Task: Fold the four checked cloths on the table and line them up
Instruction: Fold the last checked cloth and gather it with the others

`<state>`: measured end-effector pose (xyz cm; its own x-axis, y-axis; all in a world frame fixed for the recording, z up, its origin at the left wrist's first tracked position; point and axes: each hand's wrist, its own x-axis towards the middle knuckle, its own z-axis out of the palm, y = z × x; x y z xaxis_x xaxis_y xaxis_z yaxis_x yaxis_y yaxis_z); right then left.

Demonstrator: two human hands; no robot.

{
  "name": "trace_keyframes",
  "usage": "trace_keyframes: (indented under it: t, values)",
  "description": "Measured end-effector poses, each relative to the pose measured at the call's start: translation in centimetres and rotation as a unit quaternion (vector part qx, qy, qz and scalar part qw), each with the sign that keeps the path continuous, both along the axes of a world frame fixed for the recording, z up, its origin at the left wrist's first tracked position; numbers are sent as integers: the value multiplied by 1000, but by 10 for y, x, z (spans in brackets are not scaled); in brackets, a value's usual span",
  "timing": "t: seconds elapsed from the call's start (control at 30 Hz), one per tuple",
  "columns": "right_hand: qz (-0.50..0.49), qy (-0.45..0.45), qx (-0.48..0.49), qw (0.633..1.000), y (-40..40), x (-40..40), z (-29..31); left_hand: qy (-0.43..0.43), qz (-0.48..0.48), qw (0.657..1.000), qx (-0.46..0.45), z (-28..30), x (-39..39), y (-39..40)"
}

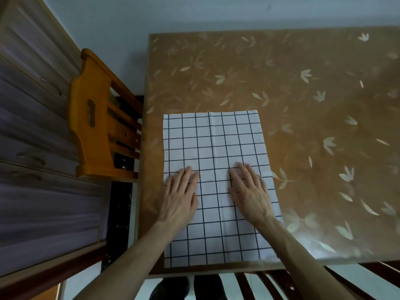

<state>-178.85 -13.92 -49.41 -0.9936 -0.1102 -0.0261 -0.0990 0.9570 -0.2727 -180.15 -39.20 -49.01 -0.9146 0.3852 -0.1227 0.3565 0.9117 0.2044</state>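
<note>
Looks like a home dining room to me. I see a table (303,105) under a glossy brown cover printed with pale leaves, a wooden dining chair (95,118) pushed in at its left side, another slatted chair back (270,284) at the near edge. Wood-panelled furniture (32,126) along the left, plain pale wall (151,14) behind, light floor.

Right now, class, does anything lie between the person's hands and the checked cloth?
Nothing visible does. The left hand and right hand both rest flat, fingers straight, directly on the checked cloth, which lies spread on the table.
</note>
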Motion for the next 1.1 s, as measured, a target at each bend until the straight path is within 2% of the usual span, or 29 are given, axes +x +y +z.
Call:
trace_keyframes:
  t: [0.27, 0.53, 0.8, 1.1]
  values:
    - [4, -11, 3, 1000, 8, -45, 4, 2, -28, 1000, 11, 4, -57, -13]
    - [-13, 58, -7, 998, 21, -48, 12, 21, -12, 998, 59, 8, -75, -26]
    - [-6, 111, -26, 993, 18, -48, 18, 93, 1, 985, 146, 13, -76, -33]
    - [51, 106, 29, 993, 38, -72, 76, 106, -44, 985, 125, 70, -106, -61]
